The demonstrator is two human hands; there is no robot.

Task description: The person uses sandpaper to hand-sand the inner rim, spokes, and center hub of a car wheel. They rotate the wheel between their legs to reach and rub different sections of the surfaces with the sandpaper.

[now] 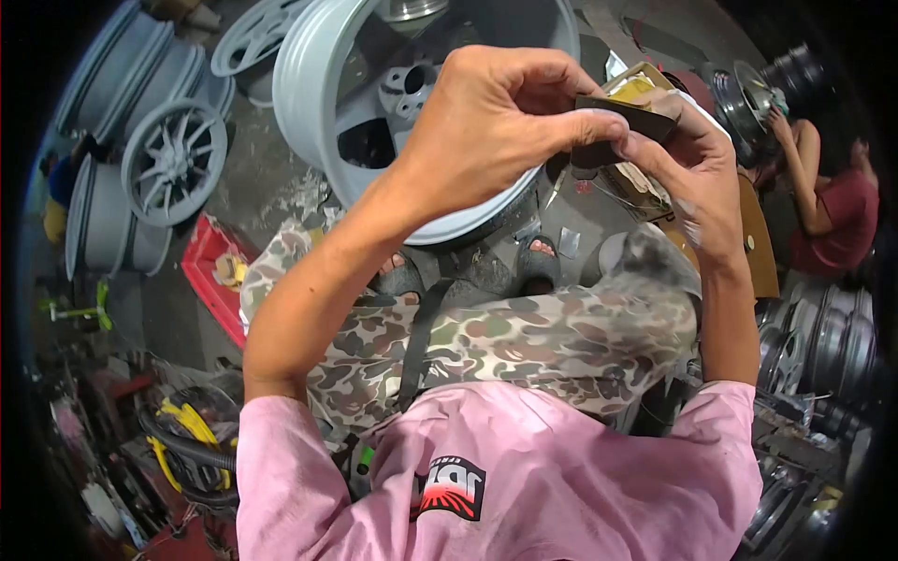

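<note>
A small dark brown piece of sandpaper (638, 119) is pinched between both hands, bent or folded along its length. My left hand (491, 122) grips its left end between thumb and fingers. At the other end my right hand (697, 159) has its thumb on the near side and its fingers behind, partly hidden. Both thumbs almost meet at the middle of the piece. Below and left of the hands, a large grey wheel rim (304, 89) lies tilted in front of my feet, partly covered by my left hand and forearm.
Grey spoked wheels (175, 162) stand at the left, near a red tray (208, 280). A cardboard box (645, 192) sits behind my right hand. Farther right, a person in a red shirt (837, 220) handles another wheel. More rims (828, 337) are stacked at lower right; yellow and black hoses (192, 435) lie lower left.
</note>
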